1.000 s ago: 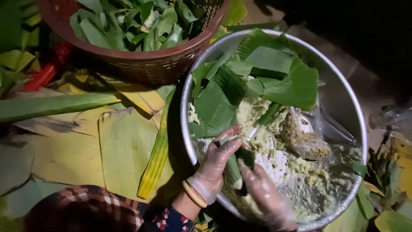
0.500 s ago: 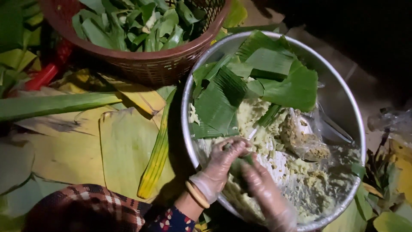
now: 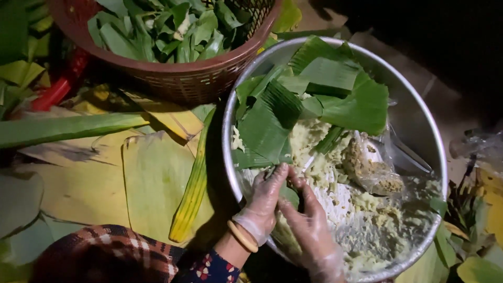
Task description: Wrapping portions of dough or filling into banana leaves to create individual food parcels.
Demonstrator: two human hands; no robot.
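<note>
Presently, your inventory runs so. Left hand (image 3: pixel 264 202), in a thin clear glove with a pale bangle (image 3: pixel 241 236) at the wrist: grip closed on a folded green leaf piece (image 3: pixel 288 193) at the near rim of the metal basin (image 3: pixel 419 105). Right hand (image 3: pixel 309 230), gloved likewise: fingers pinched together on the same leaf piece, touching the left hand. That leaf piece sits low in the basin, just over the pale yellow crumbly mash (image 3: pixel 335 188) that fills the bottom.

Inside the basin, farther off — broad banana leaf pieces (image 3: pixel 314 89) heaped over the far half, partly hiding the mash; a clear plastic bag (image 3: pixel 372 167) of brownish filling lying on the mash to your right; a spoon (image 3: pixel 408 154) beside it against the wall.

Outside, left of the basin — a reddish woven basket (image 3: pixel 173 78) full of cut green leaves, yellowed leaves (image 3: pixel 89 183) spread on the floor, a long leaf rib (image 3: pixel 194 183) lying just beside the basin's rim. More leaf scraps (image 3: pixel 471 236) lie at right.
</note>
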